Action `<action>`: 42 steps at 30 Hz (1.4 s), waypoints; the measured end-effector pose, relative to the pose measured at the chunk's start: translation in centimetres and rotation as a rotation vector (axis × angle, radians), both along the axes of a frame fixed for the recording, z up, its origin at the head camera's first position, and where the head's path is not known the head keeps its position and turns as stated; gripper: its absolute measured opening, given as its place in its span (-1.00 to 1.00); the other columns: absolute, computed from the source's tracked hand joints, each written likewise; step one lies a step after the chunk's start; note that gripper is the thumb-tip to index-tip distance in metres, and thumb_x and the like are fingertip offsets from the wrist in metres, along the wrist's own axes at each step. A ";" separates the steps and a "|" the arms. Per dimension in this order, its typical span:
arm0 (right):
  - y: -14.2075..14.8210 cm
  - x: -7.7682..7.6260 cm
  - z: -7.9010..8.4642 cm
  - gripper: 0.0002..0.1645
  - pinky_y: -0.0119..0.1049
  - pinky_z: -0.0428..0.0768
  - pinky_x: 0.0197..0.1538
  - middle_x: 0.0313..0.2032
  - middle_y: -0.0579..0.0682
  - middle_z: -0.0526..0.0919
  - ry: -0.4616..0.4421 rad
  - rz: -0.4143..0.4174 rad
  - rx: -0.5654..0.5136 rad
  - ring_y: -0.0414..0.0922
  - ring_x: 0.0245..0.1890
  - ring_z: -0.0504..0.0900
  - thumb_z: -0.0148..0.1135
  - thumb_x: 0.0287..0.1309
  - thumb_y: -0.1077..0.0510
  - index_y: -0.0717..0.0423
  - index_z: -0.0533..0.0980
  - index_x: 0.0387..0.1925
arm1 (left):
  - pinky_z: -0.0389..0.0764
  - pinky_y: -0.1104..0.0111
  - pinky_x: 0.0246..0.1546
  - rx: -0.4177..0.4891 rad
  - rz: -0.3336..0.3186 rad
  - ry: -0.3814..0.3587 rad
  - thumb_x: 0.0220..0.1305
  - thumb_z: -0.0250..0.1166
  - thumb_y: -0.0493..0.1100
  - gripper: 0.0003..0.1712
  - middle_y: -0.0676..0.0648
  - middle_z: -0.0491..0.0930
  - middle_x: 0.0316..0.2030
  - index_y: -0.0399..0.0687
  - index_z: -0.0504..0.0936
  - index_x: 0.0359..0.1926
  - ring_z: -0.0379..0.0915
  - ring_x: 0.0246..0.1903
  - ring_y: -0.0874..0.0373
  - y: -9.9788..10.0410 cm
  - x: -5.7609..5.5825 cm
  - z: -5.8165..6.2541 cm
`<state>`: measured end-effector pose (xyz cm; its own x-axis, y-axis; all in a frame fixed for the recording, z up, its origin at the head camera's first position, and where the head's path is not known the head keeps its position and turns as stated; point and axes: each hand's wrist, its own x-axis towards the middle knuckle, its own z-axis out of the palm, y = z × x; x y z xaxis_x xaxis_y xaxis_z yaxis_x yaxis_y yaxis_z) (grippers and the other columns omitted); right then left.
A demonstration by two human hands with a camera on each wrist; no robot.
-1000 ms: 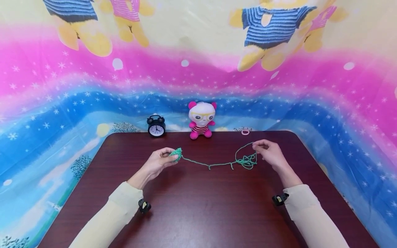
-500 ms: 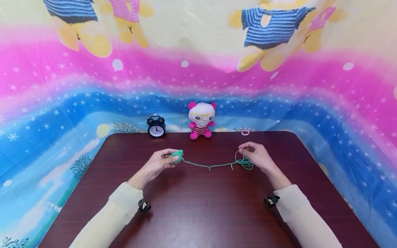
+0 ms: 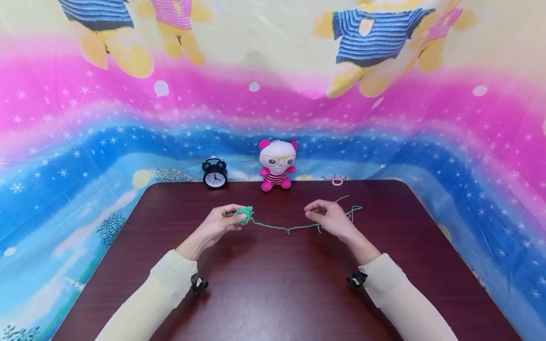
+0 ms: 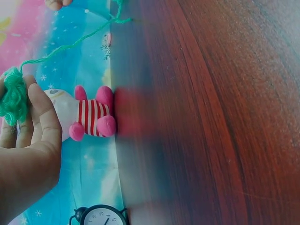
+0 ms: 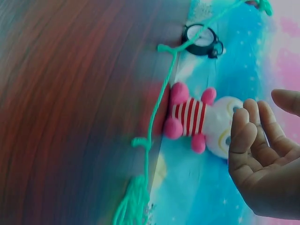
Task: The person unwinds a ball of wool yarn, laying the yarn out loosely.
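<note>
In the head view, my left hand [image 3: 217, 223] pinches a small wound bundle of green yarn [image 3: 244, 215] between thumb and fingers. From it a single yarn strand [image 3: 273, 226] sags rightward above the table [image 3: 264, 289], with short knotted ends poking down. My right hand [image 3: 332, 219] hovers by the strand's far end, partly covering the loose yarn loops [image 3: 356, 208] behind it. The right wrist view shows this right hand with softly bent fingers, thumb apart and nothing between them. Several loops hang as a bunch [image 5: 131, 204] lower left there.
At the table's back edge stand a black alarm clock [image 3: 215, 176] and a pink-and-white panda plush [image 3: 277, 166]. A small pink ring-shaped thing [image 3: 337, 181] lies to their right. Printed cloth [image 3: 273, 109] hangs behind.
My right hand has moved left and let go of the yarn loop it pinched; loose yarn now shows behind it. The left hand stays nearly still with the bundle.
</note>
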<state>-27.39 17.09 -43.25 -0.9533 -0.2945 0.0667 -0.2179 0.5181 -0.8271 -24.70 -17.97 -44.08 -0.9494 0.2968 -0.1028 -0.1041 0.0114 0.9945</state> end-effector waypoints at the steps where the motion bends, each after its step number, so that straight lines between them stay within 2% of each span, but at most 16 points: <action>1: -0.4 0.1 0.0 -0.79 -0.29 0.60 -0.23 -0.18 0.02 0.75 0.004 0.006 0.001 -0.07 -0.21 0.66 0.33 0.26 0.05 -0.02 0.66 -0.09 | 0.69 0.19 0.02 -0.001 -0.001 0.001 0.34 0.33 -0.15 -0.51 0.11 0.70 -0.14 -0.26 0.53 0.23 0.65 -0.17 0.24 0.0 0.0 0.0; 12: -3.7 0.6 -0.1 -0.85 -0.25 0.65 -0.14 -0.24 -0.09 0.75 0.017 0.089 0.009 -0.16 -0.24 0.67 0.36 0.23 0.07 -0.10 0.67 -0.15 | 0.66 0.14 0.06 -0.035 -0.004 0.000 0.33 0.35 -0.14 -0.54 0.10 0.69 -0.11 -0.20 0.57 0.20 0.62 -0.15 0.20 0.3 0.0 0.2; 21: -5.9 0.8 -0.7 -0.87 -0.28 0.62 -0.25 -0.32 -0.13 0.74 0.042 0.131 0.032 -0.20 -0.33 0.67 0.38 0.20 0.07 -0.12 0.67 -0.19 | 0.67 0.13 0.05 -0.033 -0.015 0.011 0.33 0.34 -0.16 -0.57 0.12 0.71 -0.16 -0.22 0.58 0.17 0.63 -0.17 0.23 0.4 -0.1 -0.1; 27: -7.2 1.1 -0.6 -0.87 -0.27 0.64 -0.32 -0.32 -0.12 0.74 0.039 0.169 0.026 -0.19 -0.35 0.66 0.38 0.19 0.08 -0.12 0.67 -0.20 | 0.68 0.19 0.01 -0.042 -0.032 0.014 0.32 0.35 -0.14 -0.55 0.09 0.70 -0.16 -0.23 0.58 0.17 0.63 -0.17 0.22 0.6 -0.2 -0.2; 34: -8.3 1.4 -0.5 -0.80 -0.29 0.63 -0.25 -0.31 -0.15 0.74 0.049 0.201 0.042 -0.20 -0.34 0.64 0.39 0.18 0.05 -0.04 0.69 -0.15 | 0.67 0.13 0.04 -0.053 -0.047 0.018 0.34 0.34 -0.15 -0.53 0.07 0.70 -0.18 -0.28 0.56 0.18 0.62 -0.18 0.20 0.8 -0.2 -0.2; 42: -9.1 1.2 -0.8 -0.82 -0.35 0.62 -0.29 -0.30 -0.17 0.75 0.077 0.228 0.037 -0.19 -0.33 0.65 0.40 0.18 0.06 -0.07 0.69 -0.16 | 0.68 0.13 0.05 -0.045 -0.068 0.028 0.29 0.39 -0.11 -0.52 0.03 0.72 -0.14 -0.23 0.59 0.16 0.64 -0.16 0.17 1.0 -0.3 0.0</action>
<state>-26.16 7.96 -44.09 -0.8543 -0.5053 0.1218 -0.3946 0.4781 -0.7847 -24.98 -16.97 -44.13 -0.9300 0.3559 -0.0915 -0.0742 0.0619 0.9953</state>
